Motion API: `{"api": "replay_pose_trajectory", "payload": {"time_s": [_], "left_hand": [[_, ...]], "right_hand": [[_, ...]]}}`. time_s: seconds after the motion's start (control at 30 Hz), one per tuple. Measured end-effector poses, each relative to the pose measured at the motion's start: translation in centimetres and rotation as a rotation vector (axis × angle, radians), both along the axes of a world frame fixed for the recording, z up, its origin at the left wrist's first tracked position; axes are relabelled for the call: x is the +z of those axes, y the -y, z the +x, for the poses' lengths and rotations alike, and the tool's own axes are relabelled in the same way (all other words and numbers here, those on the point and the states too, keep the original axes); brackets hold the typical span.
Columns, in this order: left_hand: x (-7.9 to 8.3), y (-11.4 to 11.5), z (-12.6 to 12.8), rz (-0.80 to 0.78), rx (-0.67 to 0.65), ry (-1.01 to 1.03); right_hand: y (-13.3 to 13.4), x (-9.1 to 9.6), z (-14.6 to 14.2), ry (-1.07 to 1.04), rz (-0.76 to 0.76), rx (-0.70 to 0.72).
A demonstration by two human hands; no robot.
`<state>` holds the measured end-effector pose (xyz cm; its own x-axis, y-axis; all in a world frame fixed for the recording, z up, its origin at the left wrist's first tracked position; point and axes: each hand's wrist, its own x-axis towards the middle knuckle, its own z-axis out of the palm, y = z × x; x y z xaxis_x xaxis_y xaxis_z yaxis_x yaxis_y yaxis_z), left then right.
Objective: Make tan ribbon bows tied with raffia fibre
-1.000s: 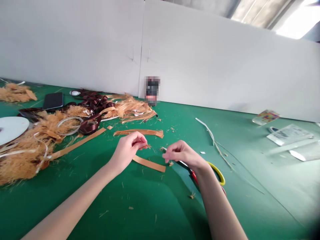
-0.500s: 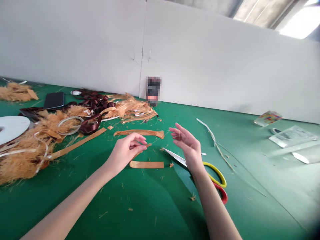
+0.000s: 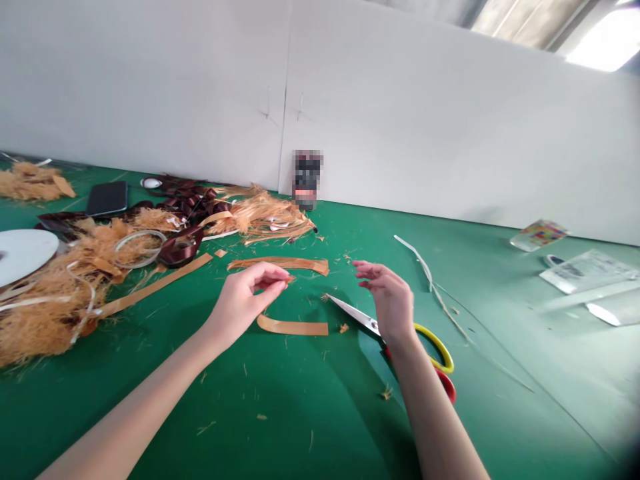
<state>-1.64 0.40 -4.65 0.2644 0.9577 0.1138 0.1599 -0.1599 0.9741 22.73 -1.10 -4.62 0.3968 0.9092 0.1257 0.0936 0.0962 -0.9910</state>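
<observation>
Scissor blades (image 3: 353, 315) point up-left beneath open right hand (image 3: 390, 297); left grip (image 3: 245, 307) pinches small tan scrap (image 3: 289, 279).

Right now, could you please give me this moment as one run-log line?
left hand: pinching a tan scrap | right hand: open, above the scissors

**White partition wall (image 3: 150, 87), two panels, joined by a vertical seam (image 3: 285, 100)**
Green work table (image 3: 310, 427) meets the wall's foot; bright light enters above its right end through an overhead opening (image 3: 607, 43) (window or skylight, cannot tell).
</observation>
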Motion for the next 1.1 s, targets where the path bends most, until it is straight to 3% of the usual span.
{"api": "replay_pose_trajectory", "payload": {"time_s": [0.2,0.33,0.4,0.47,0.57,0.63,0.73,0.87,1.1], "left_hand": [[0.1,-0.4,-0.8,0.054,0.09,0.063],[0.5,-0.3,-0.7,0.036,0.127,0.075],[0.6,-0.2,-0.5,0.013,0.105,0.098],[0.6,-0.1,-0.4,-0.003,0.076,0.119],[0.7,0.1,-0.4,-0.03,0.026,0.11],[0.9,0.3,-0.4,-0.045,-0.017,0.085],[1.0,0.6,-0.2,-0.057,-0.09,0.074],[1.0,0.8,0.2,-0.111,-0.143,0.093],[0.9,0.5,0.4,-0.19,-0.143,0.12]], "right_hand": [[-0.4,0.0,2.3,-0.195,-0.101,-0.285],[-0.5,-0.7,2.0,-0.1,-0.04,-0.553],[-0.3,-0.8,1.4,-0.007,0.044,-0.617],[0.0,-0.7,0.6,0.101,0.128,-0.507],[0.6,-0.5,-0.8,0.239,0.173,-0.009],[1.0,-0.4,-2.0,0.287,0.098,0.332],[1.3,-0.6,-3.9,0.355,-0.019,0.628],[1.0,-1.2,-5.3,0.314,0.038,0.643],[1.0,-0.9,-4.3,-0.013,0.002,0.668]]}}
